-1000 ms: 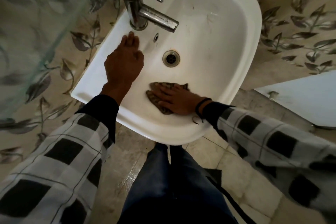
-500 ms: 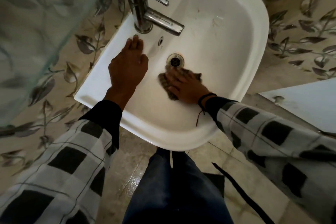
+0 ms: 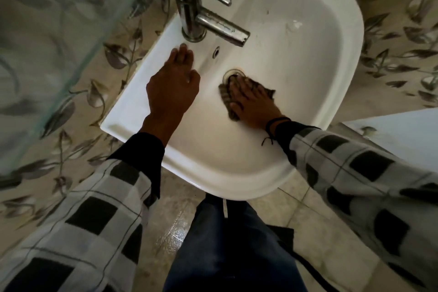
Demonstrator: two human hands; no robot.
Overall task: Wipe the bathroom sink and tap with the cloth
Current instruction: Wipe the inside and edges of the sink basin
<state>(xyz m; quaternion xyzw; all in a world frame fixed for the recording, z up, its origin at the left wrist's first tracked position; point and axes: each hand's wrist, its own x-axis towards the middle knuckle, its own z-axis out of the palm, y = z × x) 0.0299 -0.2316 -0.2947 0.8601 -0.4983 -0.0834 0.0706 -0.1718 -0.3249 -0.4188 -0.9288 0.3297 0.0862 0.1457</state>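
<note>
We see beige wall tiles (image 3: 391,59) printed with grey leaves, a glass panel (image 3: 47,31) at left, glossy beige floor tiles (image 3: 265,207) below, and a white slab (image 3: 403,135) at right.

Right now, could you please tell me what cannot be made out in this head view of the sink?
Drain: near half hidden by the cloth and the right hand.
Cloth: mostly under the right hand, so its full size is hidden.
Tap: top of its body cut off by the upper edge.
Sink: far rim cut off by the upper edge.
Left hand: fingertips blurred.
</note>
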